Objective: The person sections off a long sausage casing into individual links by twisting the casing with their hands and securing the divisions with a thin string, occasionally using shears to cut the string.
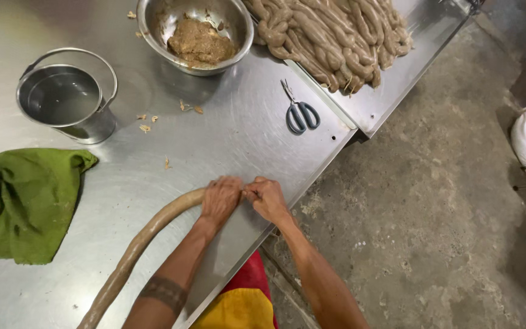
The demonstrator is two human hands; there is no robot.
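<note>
The long sausage (135,247) lies across the steel table (238,131), curving from the lower edge of the view up to the hands near the table's front edge. The left hand (219,198) is closed over the sausage just short of its end, pressing it to the table. The right hand (267,199) meets it fingertip to fingertip, with thumb and fingers pinched at the sausage end.

Step in hand, as judged from the grip: closing or tying off the end of the casing. The next move calls for a firm hold by the left hand so the filling does not back up, and a tight pinch at the tip.

Nearby: scissors (300,114) lie beyond the hands, a tray (397,79) holds a heap of finished sausages (336,36), a bowl (153,24) holds brown filling (199,42), and a small pail (68,100) and a green cloth (19,204) sit to the left.

Not determinable: the sausage end itself is covered by the fingers; whether string is in use cannot be told. The sausage's far end runs out of view, and the tray and bowl are cut off at the top.
</note>
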